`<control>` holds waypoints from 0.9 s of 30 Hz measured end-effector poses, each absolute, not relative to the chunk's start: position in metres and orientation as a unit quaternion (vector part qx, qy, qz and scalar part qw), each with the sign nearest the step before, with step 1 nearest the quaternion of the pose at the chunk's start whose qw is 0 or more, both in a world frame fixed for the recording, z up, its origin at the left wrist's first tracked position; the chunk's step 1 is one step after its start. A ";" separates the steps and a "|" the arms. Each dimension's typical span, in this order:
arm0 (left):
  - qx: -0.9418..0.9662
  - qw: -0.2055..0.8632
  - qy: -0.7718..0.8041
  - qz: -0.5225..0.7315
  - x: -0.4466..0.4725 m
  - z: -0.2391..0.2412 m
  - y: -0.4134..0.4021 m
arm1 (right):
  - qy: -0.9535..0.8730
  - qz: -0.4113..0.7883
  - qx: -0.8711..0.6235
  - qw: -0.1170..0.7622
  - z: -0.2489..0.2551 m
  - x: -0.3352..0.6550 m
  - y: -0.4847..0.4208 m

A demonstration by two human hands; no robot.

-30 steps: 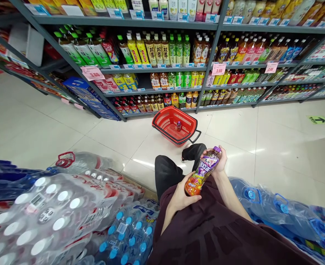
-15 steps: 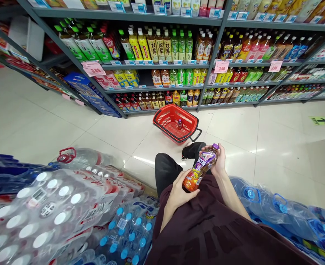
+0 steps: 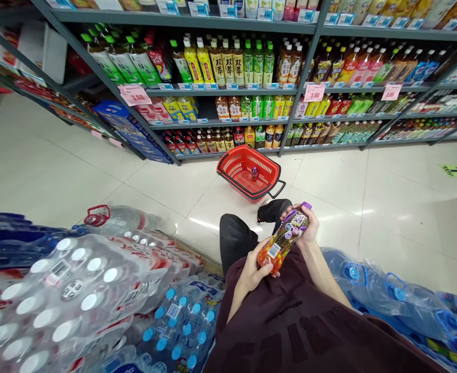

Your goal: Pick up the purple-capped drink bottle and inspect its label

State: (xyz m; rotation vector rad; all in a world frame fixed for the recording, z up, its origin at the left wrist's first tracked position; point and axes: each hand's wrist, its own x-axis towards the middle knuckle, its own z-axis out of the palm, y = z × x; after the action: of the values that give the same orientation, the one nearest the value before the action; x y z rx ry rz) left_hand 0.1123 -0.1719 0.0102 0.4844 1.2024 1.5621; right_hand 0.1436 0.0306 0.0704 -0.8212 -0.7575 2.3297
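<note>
I hold a drink bottle with a purple cap, purple label and orange liquid, lying slanted in front of my body. My left hand grips its base. My right hand grips the cap end. The barcode side of the label faces up. A red shopping basket stands on the floor ahead of my legs, with one small purple-capped bottle inside it.
Shelves of bottled drinks run across the far side of the aisle. Shrink-wrapped packs of water bottles are stacked at my left. Large blue-handled water jugs lie at my right. White tiled floor lies between.
The bottle has been rolled in my hands: the front label showed before, the barcode side shows now. The view tilted up slightly.
</note>
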 end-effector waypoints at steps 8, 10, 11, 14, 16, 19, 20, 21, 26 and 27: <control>0.223 0.537 0.502 0.640 0.115 0.011 -0.172 | -0.302 0.862 -0.296 0.280 0.073 0.146 0.032; 0.224 0.539 0.503 0.638 0.115 0.010 -0.172 | -0.302 0.861 -0.298 0.279 0.073 0.146 0.032; 0.224 0.540 0.504 0.636 0.115 0.010 -0.172 | -0.302 0.861 -0.299 0.279 0.073 0.146 0.032; 0.224 0.542 0.509 0.630 0.114 0.011 -0.172 | -0.299 0.862 -0.303 0.276 0.073 0.145 0.033; 0.222 0.542 0.511 0.629 0.114 0.012 -0.172 | -0.295 0.861 -0.309 0.277 0.074 0.145 0.033; 0.222 0.542 0.513 0.627 0.113 0.012 -0.171 | -0.288 0.859 -0.320 0.277 0.074 0.145 0.033; 0.222 0.542 0.514 0.626 0.113 0.012 -0.171 | -0.287 0.859 -0.322 0.276 0.074 0.145 0.033; 0.224 0.543 0.515 0.624 0.113 0.011 -0.172 | -0.285 0.859 -0.325 0.275 0.074 0.145 0.033; 0.268 0.489 0.566 0.607 0.111 0.007 -0.173 | -0.272 0.858 -0.341 0.272 0.071 0.145 0.035; 0.279 0.473 0.579 0.603 0.110 0.007 -0.173 | -0.268 0.857 -0.346 0.272 0.070 0.145 0.035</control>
State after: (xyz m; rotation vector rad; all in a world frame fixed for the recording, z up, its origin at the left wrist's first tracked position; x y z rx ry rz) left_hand 0.1104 -0.1729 0.0071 0.6838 1.4166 1.4764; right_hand 0.1449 0.0349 0.0697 -0.9326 -0.7228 2.3069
